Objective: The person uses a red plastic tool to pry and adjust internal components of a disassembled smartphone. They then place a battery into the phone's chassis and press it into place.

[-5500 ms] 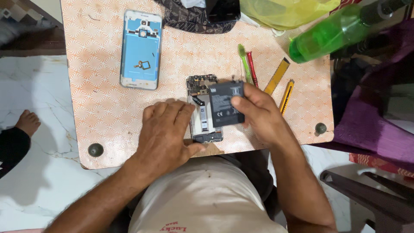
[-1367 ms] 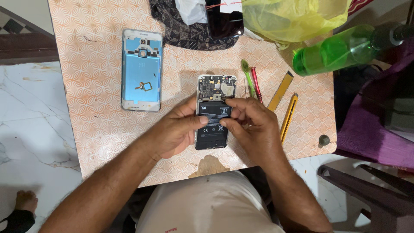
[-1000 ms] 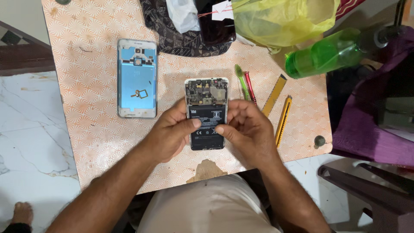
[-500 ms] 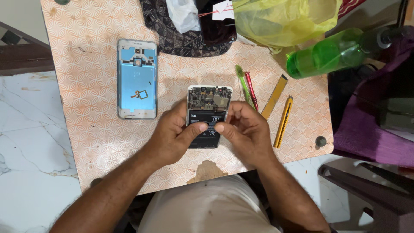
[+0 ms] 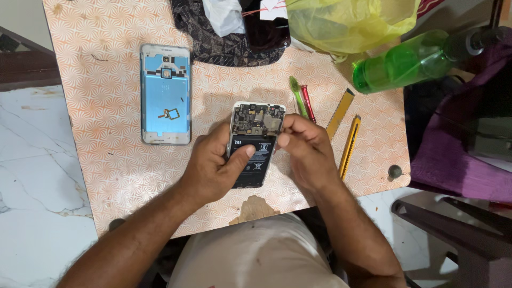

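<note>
An opened phone (image 5: 255, 128) lies on the patterned table (image 5: 106, 176), its circuit board bare at the top and a black battery (image 5: 257, 160) seated below. My left hand (image 5: 213, 165) cups the phone's left edge, thumb pressing on the battery. My right hand (image 5: 304, 152) rests against the phone's right side, fingertips at the battery's upper right corner. The phone's blue back cover (image 5: 166, 101) lies apart to the left, inside facing up.
A green tool (image 5: 296, 96), a red tool (image 5: 308, 104), a yellow ruler (image 5: 340, 106) and a yellow utility knife (image 5: 349, 146) lie right of the phone. A green bottle (image 5: 405, 61), a yellow bag (image 5: 352, 21) and a dark pouch (image 5: 224, 37) sit at the back. A purple cloth on a chair (image 5: 464, 144) stands right.
The battery, earlier lifted in my right hand, now sits in the phone. Both hands have stayed on the phone, and my left thumb has shifted onto the battery.
</note>
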